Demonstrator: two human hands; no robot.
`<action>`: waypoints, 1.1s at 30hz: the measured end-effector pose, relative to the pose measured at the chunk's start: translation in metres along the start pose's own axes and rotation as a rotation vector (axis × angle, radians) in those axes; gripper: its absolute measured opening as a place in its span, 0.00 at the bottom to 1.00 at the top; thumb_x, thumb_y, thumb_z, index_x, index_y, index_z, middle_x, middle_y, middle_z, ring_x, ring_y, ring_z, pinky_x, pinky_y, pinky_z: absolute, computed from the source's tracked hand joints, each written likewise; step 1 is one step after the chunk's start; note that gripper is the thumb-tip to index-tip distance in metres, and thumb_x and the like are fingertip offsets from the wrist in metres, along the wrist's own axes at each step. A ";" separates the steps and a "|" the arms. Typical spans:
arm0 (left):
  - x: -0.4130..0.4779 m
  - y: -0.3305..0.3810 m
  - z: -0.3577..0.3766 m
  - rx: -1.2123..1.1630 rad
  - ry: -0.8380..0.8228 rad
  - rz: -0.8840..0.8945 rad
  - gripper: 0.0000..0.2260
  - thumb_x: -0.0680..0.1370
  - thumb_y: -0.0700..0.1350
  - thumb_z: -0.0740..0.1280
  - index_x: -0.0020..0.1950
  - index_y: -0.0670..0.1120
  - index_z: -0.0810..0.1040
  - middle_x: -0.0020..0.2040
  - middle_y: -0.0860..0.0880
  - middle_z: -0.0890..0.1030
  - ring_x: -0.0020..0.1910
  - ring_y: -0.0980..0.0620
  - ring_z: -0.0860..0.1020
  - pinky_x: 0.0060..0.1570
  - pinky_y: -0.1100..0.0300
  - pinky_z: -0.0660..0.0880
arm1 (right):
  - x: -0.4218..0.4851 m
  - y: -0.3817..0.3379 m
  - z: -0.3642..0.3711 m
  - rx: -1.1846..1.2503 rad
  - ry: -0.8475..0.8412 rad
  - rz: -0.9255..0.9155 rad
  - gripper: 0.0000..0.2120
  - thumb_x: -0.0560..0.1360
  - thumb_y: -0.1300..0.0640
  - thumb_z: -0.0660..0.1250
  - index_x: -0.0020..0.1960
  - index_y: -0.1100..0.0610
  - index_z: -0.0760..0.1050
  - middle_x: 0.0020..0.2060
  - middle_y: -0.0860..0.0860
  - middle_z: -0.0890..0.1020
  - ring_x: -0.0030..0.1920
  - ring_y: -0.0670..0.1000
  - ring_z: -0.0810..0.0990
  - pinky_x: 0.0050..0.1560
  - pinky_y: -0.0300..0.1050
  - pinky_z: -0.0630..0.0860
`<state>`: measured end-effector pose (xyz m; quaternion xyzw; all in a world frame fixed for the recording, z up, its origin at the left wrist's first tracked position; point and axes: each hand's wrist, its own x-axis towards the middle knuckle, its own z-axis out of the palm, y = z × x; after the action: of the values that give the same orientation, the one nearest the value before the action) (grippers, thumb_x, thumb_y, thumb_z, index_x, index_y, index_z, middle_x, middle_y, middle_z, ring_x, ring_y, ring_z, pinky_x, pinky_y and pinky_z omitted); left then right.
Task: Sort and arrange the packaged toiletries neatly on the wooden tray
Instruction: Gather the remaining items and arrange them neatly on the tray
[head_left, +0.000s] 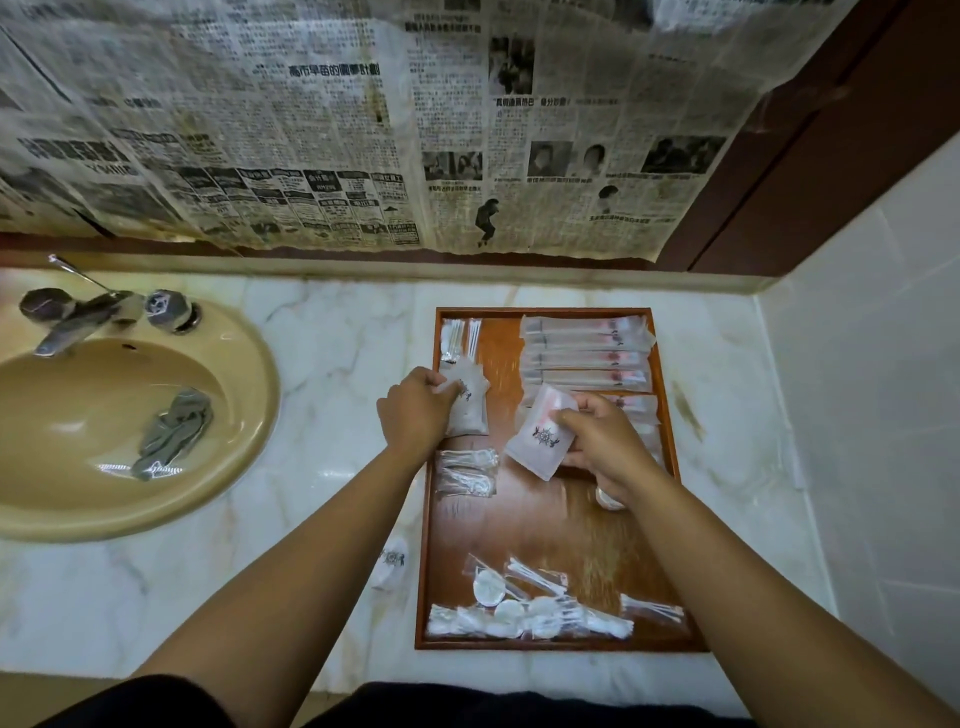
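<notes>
A wooden tray (540, 525) lies on the marble counter. My left hand (415, 410) grips a white frosted packet (470, 405) at the tray's left side. My right hand (605, 441) holds another white packet with a black emblem (540, 439), lifted and tilted above the tray's middle. Long toothbrush packets (587, 353) lie stacked at the tray's far right. Cotton swab packets (460, 338) sit at the far left corner, clear packets (467, 473) lie below my left hand, and several cotton pad and swab packets (530, 603) fill the near edge.
A beige sink (130, 415) with a chrome tap (88, 312) and a grey cloth (171, 431) is at the left. One small white packet (392, 561) lies on the counter left of the tray. A newspaper-covered wall stands behind, a white tiled wall at the right.
</notes>
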<state>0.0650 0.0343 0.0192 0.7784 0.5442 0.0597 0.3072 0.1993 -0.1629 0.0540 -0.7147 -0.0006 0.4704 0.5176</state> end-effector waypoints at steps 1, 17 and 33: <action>0.001 -0.004 0.003 0.046 0.032 0.028 0.15 0.75 0.62 0.70 0.51 0.51 0.83 0.48 0.52 0.85 0.50 0.47 0.82 0.56 0.51 0.72 | 0.001 -0.001 -0.001 0.014 0.002 0.003 0.10 0.80 0.60 0.68 0.60 0.61 0.77 0.54 0.59 0.85 0.53 0.58 0.86 0.45 0.55 0.85; -0.010 -0.018 0.010 0.472 0.183 0.406 0.13 0.82 0.56 0.65 0.60 0.50 0.79 0.37 0.49 0.83 0.37 0.45 0.80 0.48 0.50 0.66 | -0.004 0.010 0.002 -0.062 -0.012 -0.063 0.22 0.76 0.66 0.74 0.65 0.49 0.74 0.54 0.54 0.82 0.51 0.55 0.86 0.40 0.50 0.85; -0.058 -0.054 -0.008 0.087 0.003 0.306 0.14 0.83 0.49 0.64 0.67 0.48 0.80 0.56 0.45 0.81 0.51 0.44 0.81 0.54 0.51 0.76 | -0.014 0.045 0.016 -0.412 -0.063 -0.174 0.07 0.77 0.56 0.73 0.50 0.45 0.79 0.57 0.46 0.83 0.56 0.51 0.82 0.58 0.55 0.80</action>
<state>-0.0058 -0.0015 0.0102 0.8646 0.4219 0.0832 0.2600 0.1590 -0.1785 0.0297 -0.7875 -0.1746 0.4358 0.3993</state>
